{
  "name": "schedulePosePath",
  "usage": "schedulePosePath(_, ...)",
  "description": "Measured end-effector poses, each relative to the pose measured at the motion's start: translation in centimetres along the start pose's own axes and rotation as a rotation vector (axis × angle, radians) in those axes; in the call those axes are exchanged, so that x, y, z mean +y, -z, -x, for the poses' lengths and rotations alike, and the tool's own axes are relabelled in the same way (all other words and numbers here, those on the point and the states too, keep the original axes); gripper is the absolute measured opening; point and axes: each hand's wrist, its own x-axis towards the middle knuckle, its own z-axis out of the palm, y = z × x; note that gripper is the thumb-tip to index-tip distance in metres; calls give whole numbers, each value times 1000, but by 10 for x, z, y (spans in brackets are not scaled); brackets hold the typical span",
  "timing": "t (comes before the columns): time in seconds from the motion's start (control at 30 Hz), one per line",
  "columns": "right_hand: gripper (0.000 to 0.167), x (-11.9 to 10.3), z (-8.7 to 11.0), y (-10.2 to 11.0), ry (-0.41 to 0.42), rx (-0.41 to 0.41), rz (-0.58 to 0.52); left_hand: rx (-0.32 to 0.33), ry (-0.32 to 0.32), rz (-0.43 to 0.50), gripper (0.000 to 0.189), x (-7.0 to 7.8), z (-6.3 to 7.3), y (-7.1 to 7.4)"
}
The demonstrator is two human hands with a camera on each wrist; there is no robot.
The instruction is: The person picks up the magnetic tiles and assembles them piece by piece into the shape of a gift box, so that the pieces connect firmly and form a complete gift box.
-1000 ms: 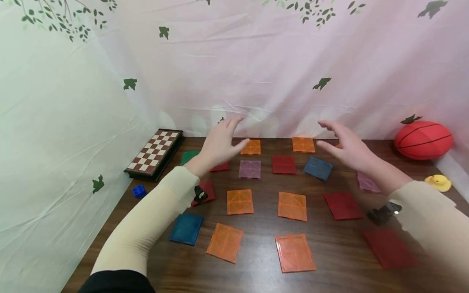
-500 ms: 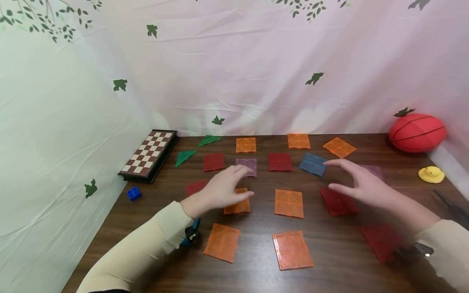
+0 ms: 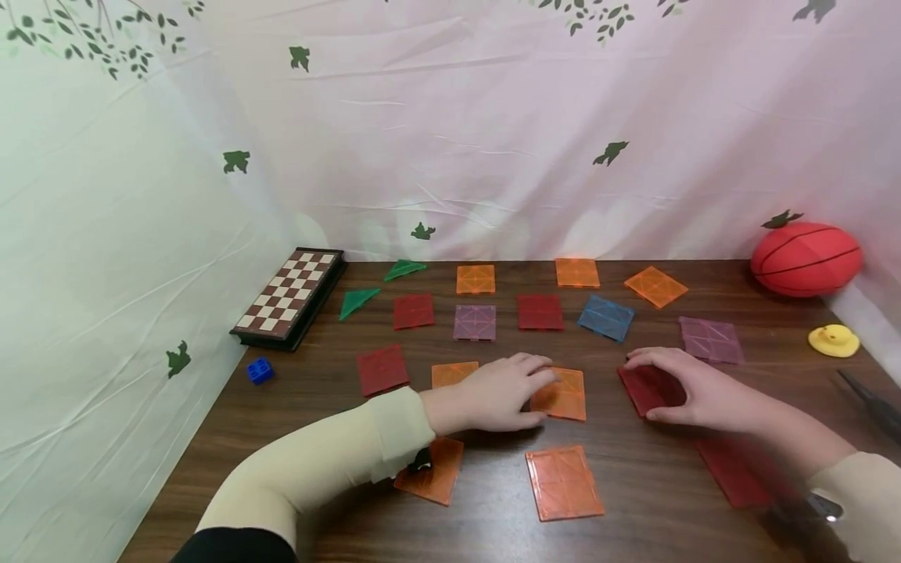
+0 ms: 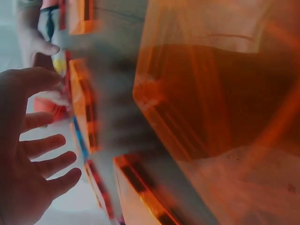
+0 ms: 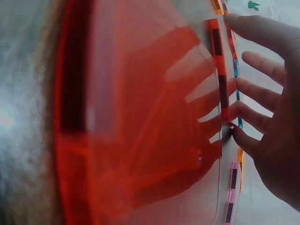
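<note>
Square translucent magnetic tiles lie in rows on a dark wooden table. In the head view my left hand (image 3: 501, 393) reaches over an orange tile (image 3: 566, 400), partly covering it. The left wrist view shows that hand (image 4: 37, 150) with its fingers spread and holding nothing. My right hand (image 3: 693, 391) arches over a red tile (image 3: 642, 392), thumb by its near edge and forefinger by its far edge. In the right wrist view the right hand's (image 5: 267, 108) fingers stretch beside that tile's edge; whether the fingertips touch it cannot be told.
At the back left lie a checkered game board (image 3: 288, 297) and a blue block (image 3: 260, 371). A red ball (image 3: 806, 259), a yellow duck (image 3: 834, 341) and a dark slender tool (image 3: 873, 403) are on the right. A patterned cloth (image 3: 450, 141) hangs behind the table.
Both hands have come down and nearer, the left also moving right to the orange tile, the right to the red one. The tiles have not visibly moved.
</note>
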Motion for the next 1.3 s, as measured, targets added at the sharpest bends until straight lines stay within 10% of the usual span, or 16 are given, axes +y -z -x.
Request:
schedulePosePath(0.4,70,-10,-3,-1,-20,-62,144,-53,-33,-172,49,8,-18,-10)
schedulePosePath(1.3,63,-46,-48,-33,-13,-117,126,-36,19,-45,45,-7,1,-10)
